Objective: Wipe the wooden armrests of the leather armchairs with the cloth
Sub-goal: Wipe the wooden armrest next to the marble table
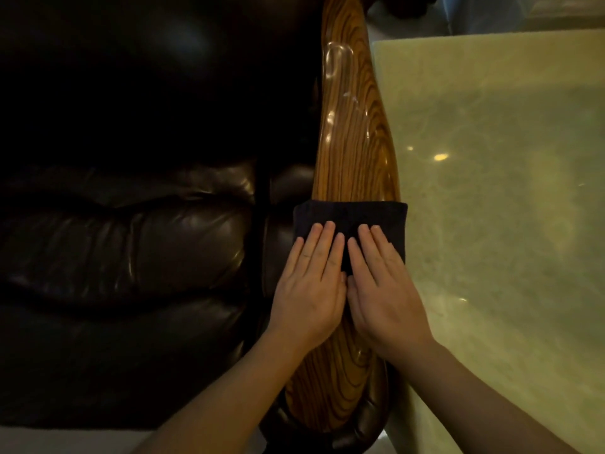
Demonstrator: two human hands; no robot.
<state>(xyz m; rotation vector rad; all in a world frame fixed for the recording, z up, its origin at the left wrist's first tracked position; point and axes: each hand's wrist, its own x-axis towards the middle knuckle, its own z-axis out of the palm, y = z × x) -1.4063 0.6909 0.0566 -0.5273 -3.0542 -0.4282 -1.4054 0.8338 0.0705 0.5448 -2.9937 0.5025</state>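
Observation:
A glossy wooden armrest (352, 132) with strong grain runs from the top centre down to the bottom of the view. A dark folded cloth (350, 213) lies draped across it about halfway along. My left hand (309, 290) and my right hand (384, 290) lie flat side by side on the near part of the cloth, fingers together and pointing away from me, pressing it onto the wood. Neither hand curls around the cloth. The dark leather armchair (131, 244) fills the left side.
A pale green stone-like tabletop (507, 191) stands close along the right side of the armrest, its edge almost touching the wood. The leather seat cushions lie to the left. A strip of light floor (65, 440) shows at the bottom left.

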